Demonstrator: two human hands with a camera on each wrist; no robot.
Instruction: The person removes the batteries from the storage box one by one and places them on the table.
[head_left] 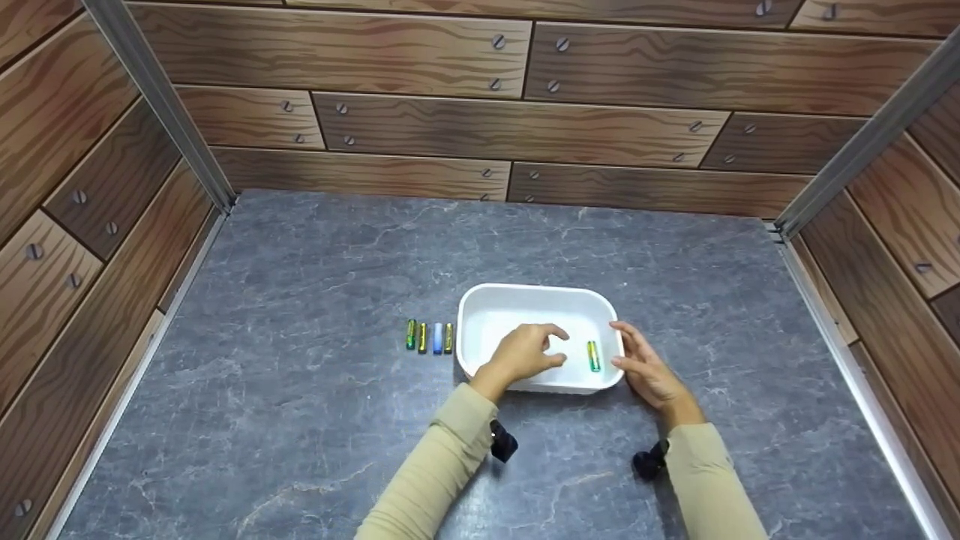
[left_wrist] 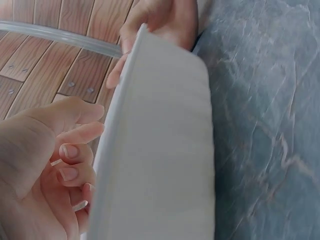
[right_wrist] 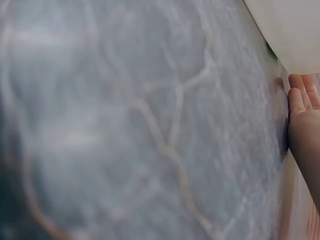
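A white rectangular tub (head_left: 536, 388) with rounded corners stands on the grey surface. A green and yellow battery (head_left: 593, 356) lies inside it, near the right end. My left hand (head_left: 529, 351) is over the tub's interior, thumb and index finger bent and apart, with nothing seen between them. In the left wrist view, the left hand's other fingers (left_wrist: 75, 172) are loosely curled beside the tub's rim. At the tub's right end my right hand (head_left: 651, 375) holds the rim, its fingertips at the edge. The right wrist view shows only part of that hand, against the tub's outer side.
Left of the tub, several batteries stand in a row: a green one (head_left: 411, 334), a blue one (head_left: 438, 338) and yellow-and-dark ones (head_left: 423, 338), the rightmost close to the tub. Wood-patterned panels (head_left: 420, 52) enclose the surface at the back and both sides.
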